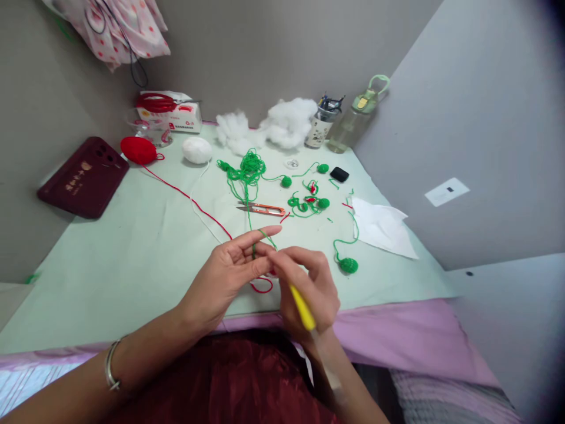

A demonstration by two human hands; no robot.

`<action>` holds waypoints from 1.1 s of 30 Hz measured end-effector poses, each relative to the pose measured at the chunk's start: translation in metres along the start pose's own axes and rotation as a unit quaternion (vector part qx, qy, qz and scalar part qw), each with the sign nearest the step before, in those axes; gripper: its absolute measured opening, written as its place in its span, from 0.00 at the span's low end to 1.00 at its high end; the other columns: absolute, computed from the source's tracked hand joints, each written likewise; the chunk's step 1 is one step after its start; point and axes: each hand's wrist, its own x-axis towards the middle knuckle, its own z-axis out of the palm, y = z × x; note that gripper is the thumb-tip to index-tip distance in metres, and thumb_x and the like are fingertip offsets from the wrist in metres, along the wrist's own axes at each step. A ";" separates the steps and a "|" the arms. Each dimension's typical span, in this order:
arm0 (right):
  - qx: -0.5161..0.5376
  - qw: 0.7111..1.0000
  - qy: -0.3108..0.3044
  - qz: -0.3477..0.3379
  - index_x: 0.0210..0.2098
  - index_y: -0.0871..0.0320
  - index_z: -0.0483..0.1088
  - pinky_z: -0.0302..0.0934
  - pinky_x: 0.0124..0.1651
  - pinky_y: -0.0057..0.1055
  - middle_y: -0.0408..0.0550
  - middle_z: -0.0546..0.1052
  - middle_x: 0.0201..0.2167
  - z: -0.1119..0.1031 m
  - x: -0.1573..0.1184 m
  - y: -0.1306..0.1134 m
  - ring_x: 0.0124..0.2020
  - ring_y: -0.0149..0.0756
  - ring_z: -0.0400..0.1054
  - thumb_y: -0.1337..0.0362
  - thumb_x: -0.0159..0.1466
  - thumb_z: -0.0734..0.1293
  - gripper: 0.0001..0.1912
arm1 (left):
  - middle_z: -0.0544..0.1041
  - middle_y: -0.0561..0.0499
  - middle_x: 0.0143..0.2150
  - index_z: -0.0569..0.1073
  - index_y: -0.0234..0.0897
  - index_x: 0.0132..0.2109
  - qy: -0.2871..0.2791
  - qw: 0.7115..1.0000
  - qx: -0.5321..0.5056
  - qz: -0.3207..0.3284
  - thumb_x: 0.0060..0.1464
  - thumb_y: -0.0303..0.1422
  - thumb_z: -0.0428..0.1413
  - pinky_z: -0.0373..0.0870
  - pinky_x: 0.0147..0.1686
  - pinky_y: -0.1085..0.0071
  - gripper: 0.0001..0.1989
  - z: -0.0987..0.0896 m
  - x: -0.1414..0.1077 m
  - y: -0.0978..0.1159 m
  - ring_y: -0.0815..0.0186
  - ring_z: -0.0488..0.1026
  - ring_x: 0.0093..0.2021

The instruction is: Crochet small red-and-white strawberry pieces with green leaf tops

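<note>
My right hand [309, 288] is closed around a crochet hook with a yellow handle [302, 309], whose tip end is hidden by the fingers. Beside it, my left hand [233, 265] pinches a small red crochet piece [272, 272], mostly covered by the fingertips. Green yarn [249, 218] runs from a loose tangle [249, 168] down to the left hand and passes around its fingers. The left index finger is stretched out, with a green strand crossing it to the right fingertips. A loop of red yarn [263, 291] hangs just below the hands.
Orange thread snips [263, 209] lie beyond the hands. Several green crocheted balls [348, 265] and yarn scraps lie to the right, near a white tissue [382, 227]. Red [138, 151] and white [196, 151] yarn balls, white stuffing [289, 122], a bottle [353, 123] and a tablet-like case [83, 176] stand farther back.
</note>
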 end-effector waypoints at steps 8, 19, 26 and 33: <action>0.236 0.952 0.042 0.192 0.41 0.53 0.79 0.70 0.32 0.34 0.46 0.78 0.34 -0.006 0.015 0.003 0.30 0.33 0.72 0.66 0.73 0.65 0.10 | 0.78 0.53 0.34 0.86 0.41 0.49 0.005 0.999 -0.004 -0.035 0.54 0.32 0.70 0.66 0.38 0.73 0.14 -0.003 0.004 0.006 0.70 0.70 0.34; 0.352 0.904 0.012 0.242 0.40 0.56 0.78 0.73 0.32 0.32 0.47 0.82 0.35 -0.010 0.014 0.008 0.30 0.33 0.76 0.62 0.74 0.65 0.10 | 0.73 0.54 0.38 0.85 0.49 0.53 -0.024 0.995 0.092 -0.001 0.59 0.33 0.66 0.66 0.42 0.71 0.15 -0.007 -0.003 0.011 0.66 0.68 0.41; 0.071 0.996 -0.042 0.031 0.51 0.53 0.76 0.75 0.42 0.37 0.49 0.83 0.40 -0.015 0.007 0.001 0.40 0.38 0.79 0.72 0.73 0.63 0.14 | 0.73 0.55 0.36 0.84 0.48 0.54 -0.004 0.994 0.108 0.033 0.58 0.32 0.68 0.68 0.40 0.73 0.17 -0.004 -0.002 0.006 0.68 0.69 0.38; -0.002 1.000 0.003 -0.015 0.53 0.51 0.78 0.75 0.42 0.38 0.51 0.81 0.43 -0.007 -0.002 0.006 0.43 0.41 0.78 0.72 0.71 0.65 0.16 | 0.78 0.51 0.35 0.83 0.38 0.56 -0.010 0.996 -0.025 -0.080 0.52 0.33 0.71 0.71 0.40 0.71 0.23 0.000 0.000 0.010 0.68 0.72 0.35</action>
